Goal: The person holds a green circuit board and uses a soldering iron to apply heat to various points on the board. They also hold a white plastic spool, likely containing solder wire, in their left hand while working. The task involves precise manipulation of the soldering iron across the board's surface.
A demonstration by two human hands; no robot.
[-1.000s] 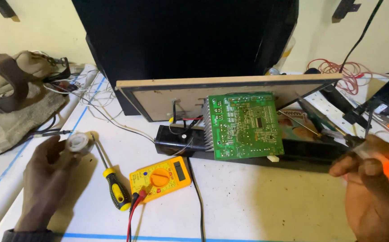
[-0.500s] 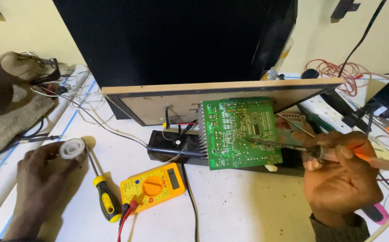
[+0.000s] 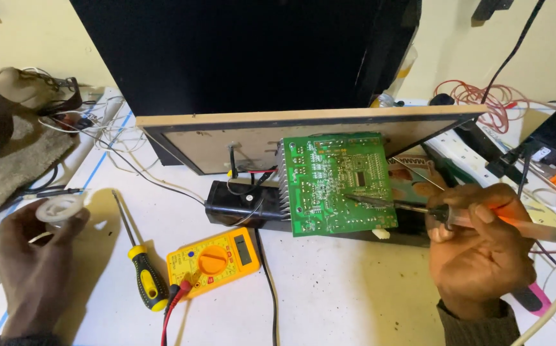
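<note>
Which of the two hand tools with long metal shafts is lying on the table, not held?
The yellow-and-black-handled screwdriver lies untouched beside the yellow multimeter; the right hand holds the orange-handled soldering iron.

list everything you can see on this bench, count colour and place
circuit board: one, green, upright at centre
soldering iron: one, orange handle, tip on the board
solder reel: one, whitish, far left
multimeter: one, yellow, flat below the board
screwdriver: one, yellow and black handle, left of the multimeter
black block: one, behind the multimeter, wired
wooden panel: one, tan edge, leaning behind the board
dark cabinet: one, black, at the back
red wire coil: one, back right
cloth: one, grey-brown, far left
left hand: holds the reel
right hand: grips the iron
</note>
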